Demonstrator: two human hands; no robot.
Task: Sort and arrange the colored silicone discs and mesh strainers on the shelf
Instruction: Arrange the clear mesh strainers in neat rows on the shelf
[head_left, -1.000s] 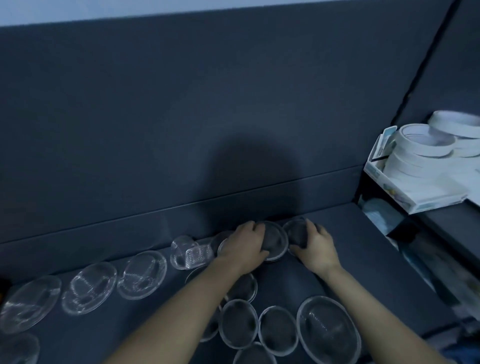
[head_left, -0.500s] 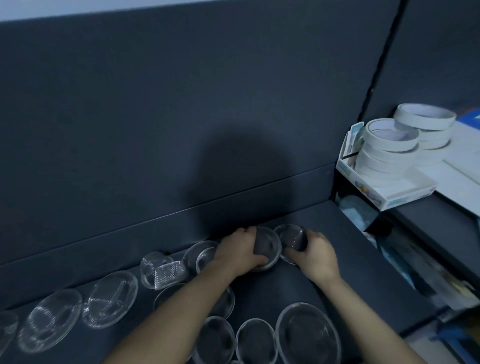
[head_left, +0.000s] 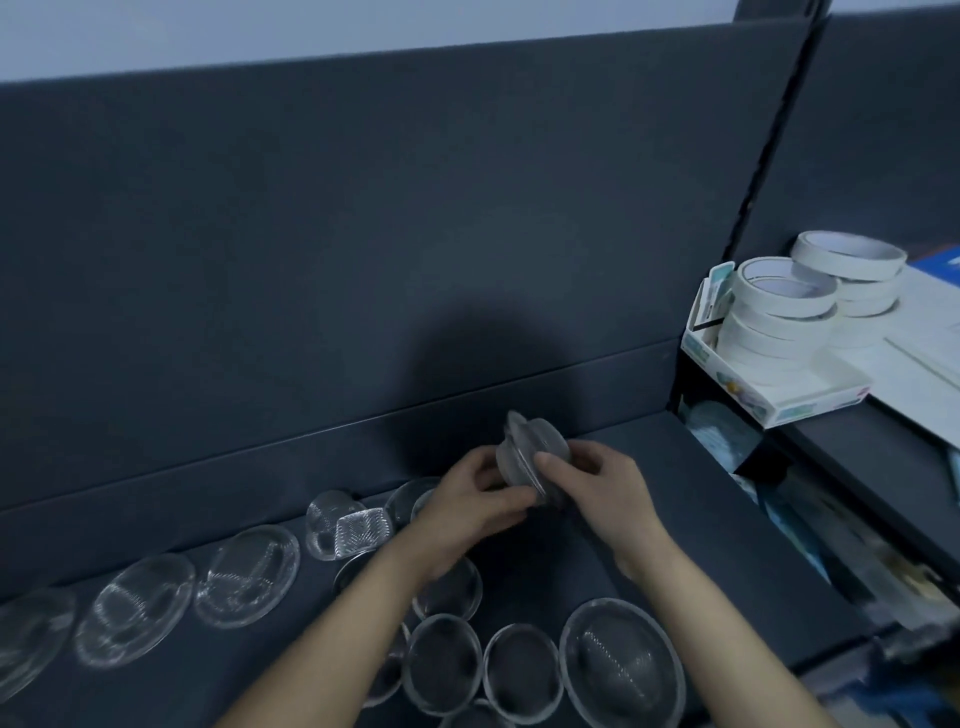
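Both hands hold small round mesh strainers (head_left: 531, 451) lifted above the dark shelf (head_left: 691, 499), pressed together edge-up. My left hand (head_left: 475, 499) grips them from the left, my right hand (head_left: 597, 483) pinches them from the right with the thumb on the rim. More round strainers lie on the shelf: a large one (head_left: 621, 662) at the front right, two smaller ones (head_left: 441, 662) (head_left: 522, 675) beside it, and wide ones (head_left: 248, 571) (head_left: 136, 605) in a row to the left.
A squarish mesh piece (head_left: 358, 530) leans on a strainer near the back panel (head_left: 415, 234). At the right, a higher shelf carries a white box (head_left: 779, 400) stacked with tape rolls (head_left: 784, 291). Packaged goods sit below it.
Both hands have lifted the two small strainers off the shelf and brought them together, tilted on edge. The view has also shifted so the row of strainers sits further right.
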